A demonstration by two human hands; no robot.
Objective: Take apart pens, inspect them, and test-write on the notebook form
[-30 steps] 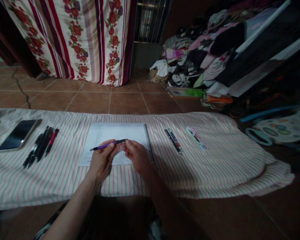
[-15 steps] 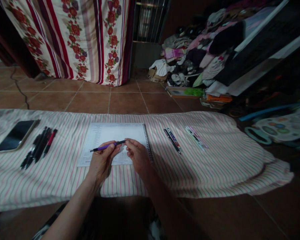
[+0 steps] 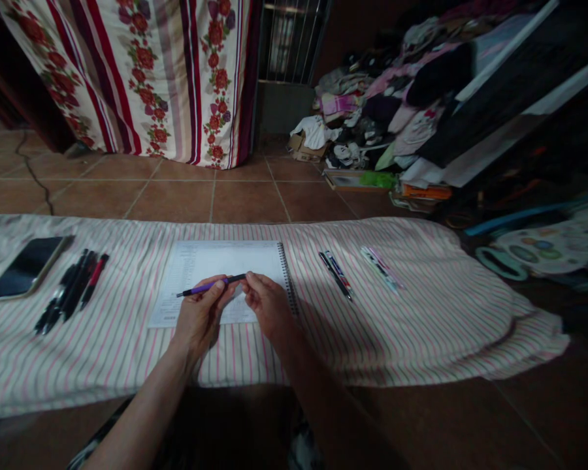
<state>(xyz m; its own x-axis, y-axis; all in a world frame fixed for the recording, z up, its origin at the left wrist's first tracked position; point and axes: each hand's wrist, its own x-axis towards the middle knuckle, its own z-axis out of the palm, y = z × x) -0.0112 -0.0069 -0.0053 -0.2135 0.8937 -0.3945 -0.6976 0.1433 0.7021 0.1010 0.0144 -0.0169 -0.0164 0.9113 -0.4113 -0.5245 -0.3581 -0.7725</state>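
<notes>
My left hand [image 3: 199, 318] is closed round a purple pen [image 3: 203, 286], which it holds level over a spiral notebook [image 3: 210, 264] open on a striped cloth [image 3: 421, 313]. My right hand [image 3: 268, 303] pinches the pen's dark right end with its fingertips. Both hands hover just above the notebook's near edge. The page is white with faint printed lines.
Several dark pens [image 3: 71, 290] and a phone [image 3: 25, 267] lie on the cloth at the left. Two pens [image 3: 336, 274] and a pale pen [image 3: 378, 267] lie right of the notebook. Beyond are tiled floor [image 3: 245, 196], a floral curtain [image 3: 142, 72] and piled clothes [image 3: 387, 111].
The hands and pen have kept their hold and pose. The view has shifted slightly, so the cloth's things sit a little further left.
</notes>
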